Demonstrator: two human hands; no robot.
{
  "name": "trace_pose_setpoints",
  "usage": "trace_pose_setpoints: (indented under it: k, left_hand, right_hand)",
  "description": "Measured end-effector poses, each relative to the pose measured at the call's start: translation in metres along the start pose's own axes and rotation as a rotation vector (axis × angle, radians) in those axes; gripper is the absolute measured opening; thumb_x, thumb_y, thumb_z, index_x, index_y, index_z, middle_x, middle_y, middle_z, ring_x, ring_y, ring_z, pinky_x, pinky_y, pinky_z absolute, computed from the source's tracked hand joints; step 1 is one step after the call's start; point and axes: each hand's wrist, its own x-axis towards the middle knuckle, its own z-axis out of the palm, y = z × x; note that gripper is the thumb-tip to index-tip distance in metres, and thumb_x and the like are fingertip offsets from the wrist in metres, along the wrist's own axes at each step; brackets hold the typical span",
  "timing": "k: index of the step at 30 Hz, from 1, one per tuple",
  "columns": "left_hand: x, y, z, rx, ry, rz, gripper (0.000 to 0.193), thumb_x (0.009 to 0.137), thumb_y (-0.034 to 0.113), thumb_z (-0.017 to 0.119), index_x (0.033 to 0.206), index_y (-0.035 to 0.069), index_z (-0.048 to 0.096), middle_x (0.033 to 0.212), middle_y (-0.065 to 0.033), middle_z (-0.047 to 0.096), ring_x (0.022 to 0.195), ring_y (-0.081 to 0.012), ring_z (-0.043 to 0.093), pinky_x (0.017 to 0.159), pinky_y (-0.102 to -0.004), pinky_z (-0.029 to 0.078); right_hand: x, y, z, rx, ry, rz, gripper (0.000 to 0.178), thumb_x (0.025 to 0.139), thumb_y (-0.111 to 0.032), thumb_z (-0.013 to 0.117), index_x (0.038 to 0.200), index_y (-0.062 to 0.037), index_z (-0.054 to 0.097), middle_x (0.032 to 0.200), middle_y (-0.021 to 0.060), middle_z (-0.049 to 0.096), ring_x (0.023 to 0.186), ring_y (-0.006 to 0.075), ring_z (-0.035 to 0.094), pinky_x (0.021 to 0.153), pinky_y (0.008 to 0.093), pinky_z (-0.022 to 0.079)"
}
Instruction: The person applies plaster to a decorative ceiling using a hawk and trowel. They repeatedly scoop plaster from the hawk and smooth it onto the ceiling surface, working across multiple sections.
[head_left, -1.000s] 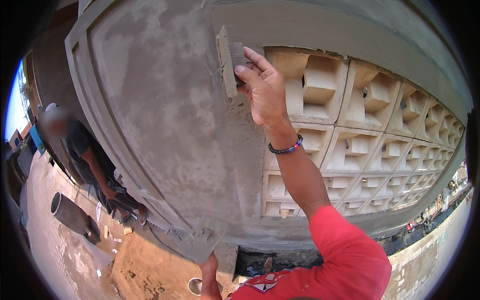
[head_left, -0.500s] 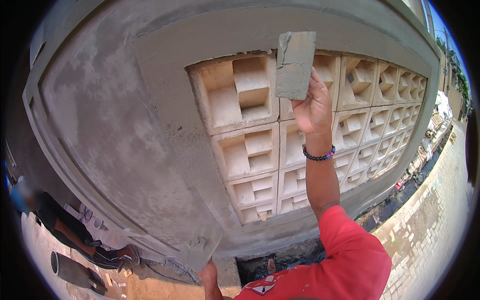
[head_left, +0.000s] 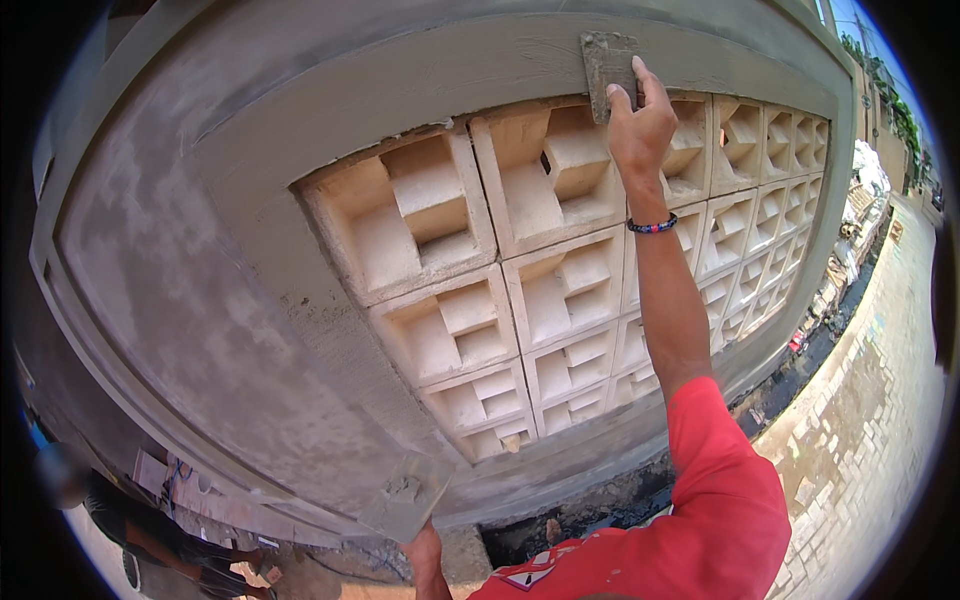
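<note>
My right hand (head_left: 643, 130), arm stretched up, grips a rectangular plastering trowel (head_left: 603, 65) smeared with grey mortar. The trowel lies flat against the wet grey plaster band (head_left: 480, 70) above a grid of pale ventilation blocks (head_left: 560, 190), its lower end by the blocks' top edge. My fingers partly cover the trowel and hide its handle. Low down, my left hand (head_left: 424, 550) holds a flat mortar hawk (head_left: 415, 508) from below. A small lump of mortar (head_left: 402, 487) rests on the hawk.
A raised frame (head_left: 120, 375) edges the plastered wall (head_left: 230, 330) on the left. At lower left, another person (head_left: 150, 535) bends near the wall. A dark wet gutter (head_left: 610, 510) follows the wall's foot, beside a paved lane (head_left: 850, 420). White sacks (head_left: 870, 170) are piled farther along.
My right hand has moved up and turned the trowel from facing me to lying against the plaster band. The hawk has stayed low. My view has shifted right along the wall.
</note>
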Motion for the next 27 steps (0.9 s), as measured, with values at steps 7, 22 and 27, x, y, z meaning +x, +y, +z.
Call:
trace_pose_setpoints:
  k: [7, 22, 27]
  left_hand:
    - [-0.005, 0.019, 0.008, 0.156, -0.087, 0.091, 0.044, 0.083, 0.011, 0.066, 0.123, -0.003, 0.054, 0.126, -0.0169, 0.057, 0.116, -0.0325, 0.05, 0.101, -0.0368, 0.035]
    - [-0.014, 0.047, 0.007, 0.122, -0.091, 0.03, 0.045, 0.082, 0.012, 0.067, 0.124, 0.0, 0.054, 0.126, -0.0157, 0.056, 0.119, -0.0307, 0.049, 0.103, -0.0369, 0.033]
    - [-0.019, 0.02, -0.004, 0.179, -0.034, 0.138, 0.043, 0.084, 0.012, 0.064, 0.124, 0.0, 0.054, 0.128, -0.0161, 0.055, 0.122, -0.0315, 0.046, 0.106, -0.0372, 0.03]
  right_hand:
    - [-0.056, -0.085, 0.007, 0.247, -0.188, -0.229, 0.042, 0.078, -0.003, 0.063, 0.12, -0.0009, 0.059, 0.094, 0.0159, 0.061, 0.085, 0.0319, 0.058, 0.078, 0.0375, 0.048]
    - [0.011, 0.021, -0.007, 0.099, 0.027, 0.117, 0.042, 0.08, -0.009, 0.064, 0.119, 0.0045, 0.058, 0.106, 0.018, 0.066, 0.094, 0.0251, 0.064, 0.085, 0.0333, 0.049]
    - [-0.034, -0.071, 0.046, 0.215, -0.034, -0.059, 0.039, 0.08, -0.007, 0.063, 0.117, 0.0028, 0.059, 0.106, 0.0196, 0.064, 0.095, 0.0316, 0.063, 0.085, 0.0369, 0.049]
